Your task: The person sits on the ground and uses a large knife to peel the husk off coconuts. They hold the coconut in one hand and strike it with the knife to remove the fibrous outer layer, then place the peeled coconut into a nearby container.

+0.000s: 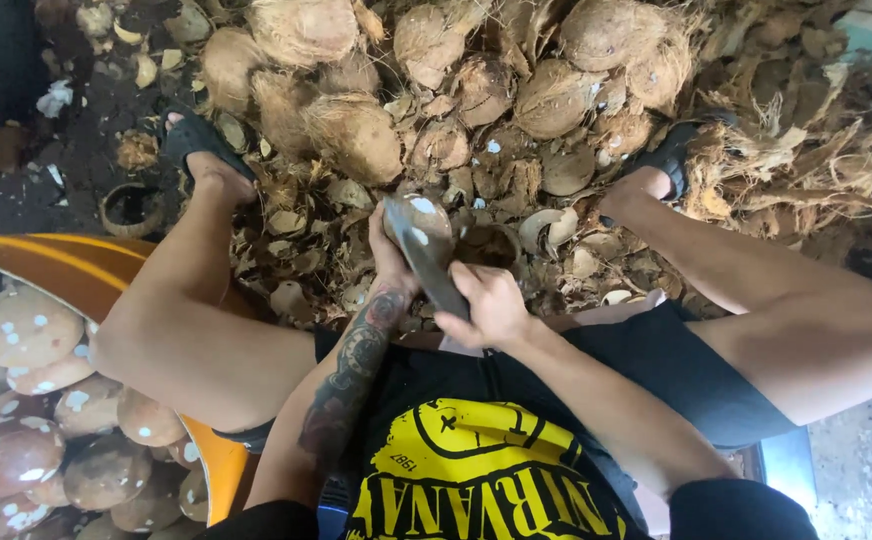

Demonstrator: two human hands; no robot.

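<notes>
- The person sits low with knees spread, a foot in a dark sandal on either side, working over a floor [86, 150] of dark earth.
- The left hand [388, 262] is closed around a peeled coconut [426, 215], brown with white nicks, held just in front of the knees and above the litter of shell.
- The right hand [491, 308] has its fingers wrapped tight on the handle of a broad dark blade [424, 258]; the blade runs up from that fist and lies against the coconut's near side, touching it.
- The two hands sit just beside each other, the tattooed left forearm crossing in from below.
- Beyond them lies a heap of husked coconuts [356, 130], fibrous and pale brown, with broken shell pieces [556, 225] scattered in front.
- At the person's left stands an orange tub [76, 265], holding many peeled coconuts [26, 330] like the one in hand.
</notes>
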